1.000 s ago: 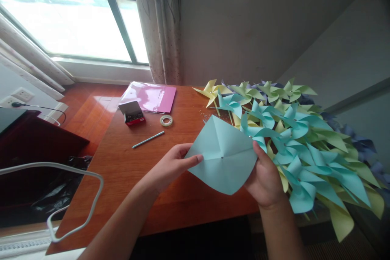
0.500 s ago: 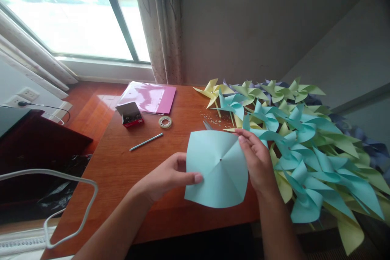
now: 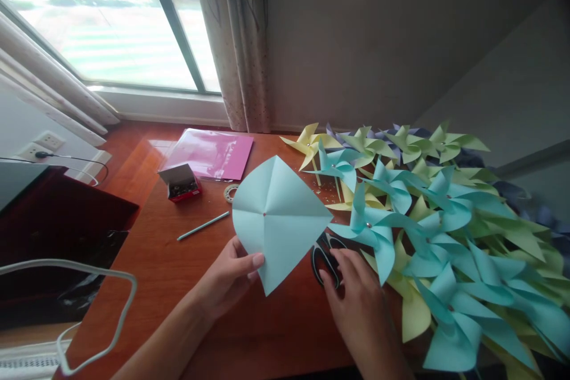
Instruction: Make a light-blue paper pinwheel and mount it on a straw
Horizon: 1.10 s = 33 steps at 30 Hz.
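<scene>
A light blue paper square [image 3: 285, 202] with diagonal creases and a small hole at its centre is held up over the table. My left hand [image 3: 234, 276] pinches its lower left edge, thumb in front and fingers behind. Black-and-grey scissors [image 3: 319, 258] lie on the table just right of the paper, their blades hidden. At their handles is my right hand [image 3: 356, 297], with thumb and fingers apart. The fingertips overlap the handle loops in view; no firm grip shows.
Many finished paper pinwheels [image 3: 449, 202] crowd the right side. On the left lie a pink sheet pack [image 3: 236, 154], an open red box [image 3: 183, 189], a tape roll [image 3: 228, 192] partly behind the paper, and a blue stick [image 3: 202, 227]. A white cable [image 3: 129, 303] loops at lower left.
My right hand has let go of the paper and moved down to the scissors. With my left hand still on it, the paper has turned and moved left and up.
</scene>
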Available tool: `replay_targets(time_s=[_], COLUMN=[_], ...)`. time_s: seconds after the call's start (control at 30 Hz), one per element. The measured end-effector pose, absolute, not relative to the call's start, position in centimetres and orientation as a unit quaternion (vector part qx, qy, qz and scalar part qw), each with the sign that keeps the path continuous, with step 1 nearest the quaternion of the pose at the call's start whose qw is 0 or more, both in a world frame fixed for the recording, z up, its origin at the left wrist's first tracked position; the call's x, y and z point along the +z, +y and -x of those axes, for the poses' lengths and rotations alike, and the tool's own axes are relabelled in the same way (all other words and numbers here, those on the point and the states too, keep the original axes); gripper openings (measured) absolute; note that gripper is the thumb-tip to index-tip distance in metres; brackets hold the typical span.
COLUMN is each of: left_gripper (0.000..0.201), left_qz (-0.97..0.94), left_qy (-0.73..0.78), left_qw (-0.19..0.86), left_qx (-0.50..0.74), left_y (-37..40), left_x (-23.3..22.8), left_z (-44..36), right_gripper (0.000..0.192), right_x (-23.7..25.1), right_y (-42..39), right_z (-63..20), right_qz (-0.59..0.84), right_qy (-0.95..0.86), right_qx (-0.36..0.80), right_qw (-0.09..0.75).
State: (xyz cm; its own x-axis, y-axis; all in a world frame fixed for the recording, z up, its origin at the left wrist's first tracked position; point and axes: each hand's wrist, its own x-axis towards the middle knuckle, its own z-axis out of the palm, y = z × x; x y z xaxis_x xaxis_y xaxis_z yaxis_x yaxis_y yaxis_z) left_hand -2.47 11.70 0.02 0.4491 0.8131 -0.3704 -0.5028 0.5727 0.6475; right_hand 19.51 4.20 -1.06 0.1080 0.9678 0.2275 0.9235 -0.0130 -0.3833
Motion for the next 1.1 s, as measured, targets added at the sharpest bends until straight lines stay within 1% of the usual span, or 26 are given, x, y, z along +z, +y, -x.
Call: replay_targets(time_s=[0.17,0.43,0.6,0.67,0.77,0.87,0.93,1.03,1.1], left_gripper=[0.025,0.022,0.024,0.024,0.027,0.027,0.026,0.028,0.031], left_qz=[-0.215,-0.230,-0.245,-0.231,-0.208,-0.218,-0.223,-0.219,-0.221], left_qy=[0.350,0.342,0.312,0.314,0.333,0.348,0.354,0.366,0.371], left_qw=[0.819,0.809,0.811,0.812,0.810,0.802,0.793,0.775,0.766], left_qx=[0.400,0.419,0.429,0.434,0.435,0.433,0.442,0.465,0.476], left_y=[11.7,11.2,10.9,10.8,10.6,10.5,10.5,10.5,10.6], left_x=[0.2,0.9,1.2,1.3,1.4,1.6,1.8,2.1,2.3], left_z=[2.1,2.2,2.0,1.8,1.5,1.3,1.3,1.2,1.3], right_gripper=[0.029,0.028,0.033,0.032,0.025,0.016,0.013,0.021,0.033], right_x=[-1.7,-1.9,-2.1,-2.0,-1.7,-1.4,-1.2,-1.1,-0.9], right_y=[3.8,3.8,3.8,3.8,4.1,4.1,3.8,2.6,1.5], right_z=[-19.2,-19.3,-18.7,-18.4,-18.2,-18.6,-19.0,-19.6,-19.7], right_qz=[0.713,0.731,0.751,0.763,0.770,0.769,0.762,0.719,0.658], right_qy=[-0.678,-0.664,-0.646,-0.634,-0.623,-0.612,-0.589,-0.488,-0.381], right_qx=[0.012,0.016,0.021,0.027,0.040,0.086,0.165,0.351,0.477], right_qw=[0.179,0.154,0.134,0.124,0.128,0.163,0.213,0.349,0.440])
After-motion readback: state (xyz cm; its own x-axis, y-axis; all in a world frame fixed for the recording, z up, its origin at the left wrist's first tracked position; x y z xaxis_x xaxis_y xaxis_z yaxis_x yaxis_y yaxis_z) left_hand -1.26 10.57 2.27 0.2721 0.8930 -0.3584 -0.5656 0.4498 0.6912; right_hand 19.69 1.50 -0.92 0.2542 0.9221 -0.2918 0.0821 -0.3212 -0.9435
